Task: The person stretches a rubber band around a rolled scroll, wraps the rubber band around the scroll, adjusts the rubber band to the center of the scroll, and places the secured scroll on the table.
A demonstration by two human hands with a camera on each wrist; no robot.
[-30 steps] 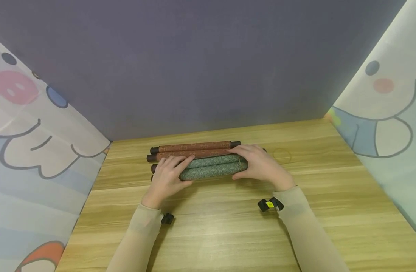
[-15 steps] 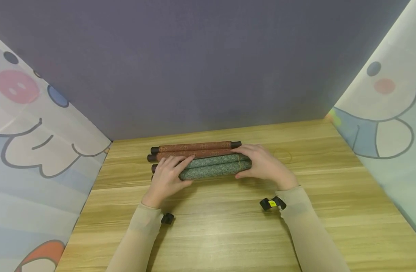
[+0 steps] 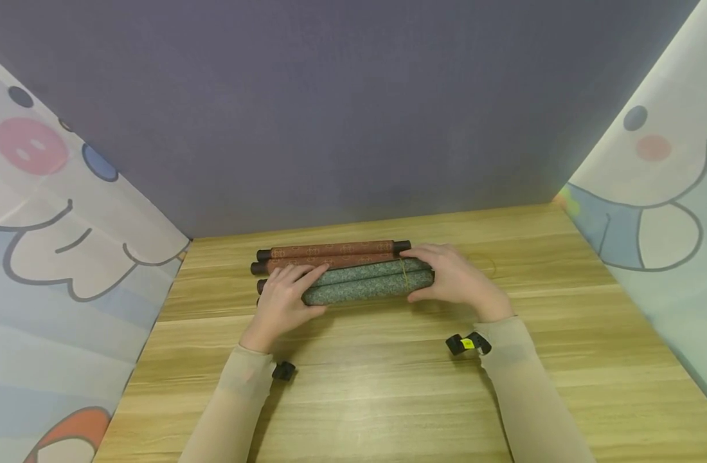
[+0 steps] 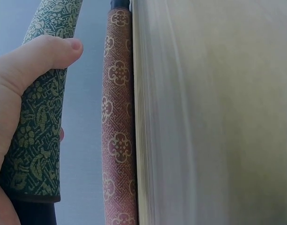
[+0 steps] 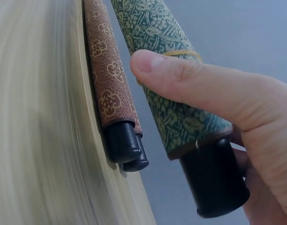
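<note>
The green scrolls (image 3: 366, 283), bound by a thin rubber band (image 3: 405, 274), lie on the table (image 3: 388, 386), gripped at both ends: the left hand (image 3: 284, 302) curls around the left end, the right hand (image 3: 457, 280) around the right end, thumb over the band. Just beyond the fingers, two brown scrolls (image 3: 330, 255) lie side by side. Past the right hand, a loose rubber band (image 3: 485, 262) lies on the wood.

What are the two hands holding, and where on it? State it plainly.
Left hand grips the green scrolls at their left end; right hand grips their right end, by the rubber band.
</note>
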